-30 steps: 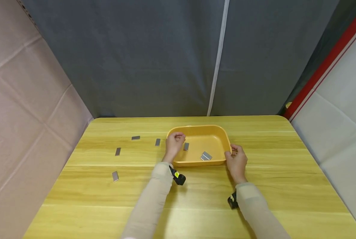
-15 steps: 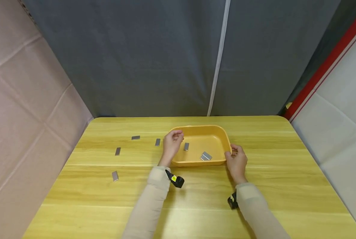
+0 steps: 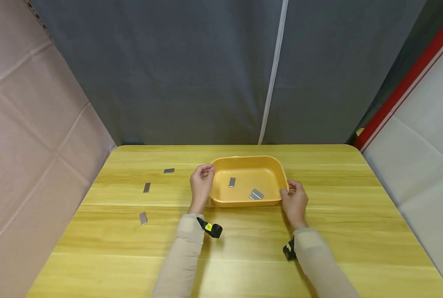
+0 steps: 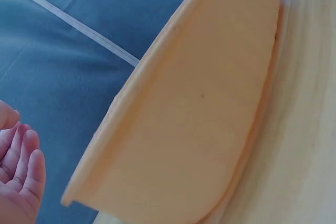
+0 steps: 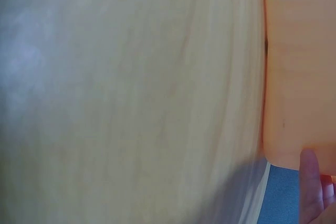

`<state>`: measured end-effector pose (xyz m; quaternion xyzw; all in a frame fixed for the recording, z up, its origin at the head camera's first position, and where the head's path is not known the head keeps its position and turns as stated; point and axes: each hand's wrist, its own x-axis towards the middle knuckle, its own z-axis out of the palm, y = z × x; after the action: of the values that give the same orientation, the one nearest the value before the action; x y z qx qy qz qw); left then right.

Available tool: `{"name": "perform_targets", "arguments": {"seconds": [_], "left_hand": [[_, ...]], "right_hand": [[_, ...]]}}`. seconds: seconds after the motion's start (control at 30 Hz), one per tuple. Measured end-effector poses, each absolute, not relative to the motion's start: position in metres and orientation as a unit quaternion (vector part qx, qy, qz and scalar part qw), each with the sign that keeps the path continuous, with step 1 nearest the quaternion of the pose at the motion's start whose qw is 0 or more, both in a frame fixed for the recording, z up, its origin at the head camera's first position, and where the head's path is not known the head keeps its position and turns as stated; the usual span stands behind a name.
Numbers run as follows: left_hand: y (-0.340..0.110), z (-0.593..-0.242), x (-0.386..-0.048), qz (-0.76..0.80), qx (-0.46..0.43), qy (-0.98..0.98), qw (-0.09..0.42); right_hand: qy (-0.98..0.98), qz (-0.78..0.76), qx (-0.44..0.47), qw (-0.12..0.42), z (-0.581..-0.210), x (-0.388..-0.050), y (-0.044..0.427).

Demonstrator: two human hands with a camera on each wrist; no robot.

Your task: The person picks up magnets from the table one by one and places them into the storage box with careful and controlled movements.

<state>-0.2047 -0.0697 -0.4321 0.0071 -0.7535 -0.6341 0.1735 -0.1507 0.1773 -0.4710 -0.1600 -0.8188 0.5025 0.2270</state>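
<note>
A yellow plastic basin (image 3: 247, 203) with low walls stands on the wooden table. My right hand (image 3: 295, 203) grips its right rim near the front corner; in the right wrist view, a finger (image 5: 310, 182) lies against the basin's wall (image 5: 299, 77). Beside the left rim is my left hand (image 3: 202, 184), its fingers loosely bent, with nothing visible in them. In the left wrist view that hand (image 4: 20, 174) appears apart from the basin (image 4: 173, 114). Inside the basin lie a flat grey metallic rectangle (image 3: 232, 182) and two more rectangles (image 3: 257, 193) that overlap.
On the left of the table (image 3: 106, 248) lie three similar grey rectangles: one at the back (image 3: 169, 170), one in the middle (image 3: 147, 187), one nearer the front (image 3: 143, 218). A dark grey curtain (image 3: 191, 82) hangs behind the table, with pale cloth (image 3: 39, 124) at the left.
My left hand has moved left, from over the basin to outside its left rim. It now covers the spot where another grey rectangle lay. The right hand has stayed put.
</note>
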Motion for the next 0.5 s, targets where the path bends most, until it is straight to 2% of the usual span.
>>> {"name": "perform_targets", "arguments": {"seconds": [0.27,0.5], "left_hand": [[-0.075,-0.439,-0.202,-0.64,0.026,-0.752,0.159],[-0.084,-0.446,-0.2,-0.642,0.042,-0.742,0.187]], "right_hand": [[-0.819,0.501,-0.16,0.23,-0.472,-0.152,0.179],[-0.82,0.501,-0.16,0.227,-0.471,-0.151,0.179]]}}
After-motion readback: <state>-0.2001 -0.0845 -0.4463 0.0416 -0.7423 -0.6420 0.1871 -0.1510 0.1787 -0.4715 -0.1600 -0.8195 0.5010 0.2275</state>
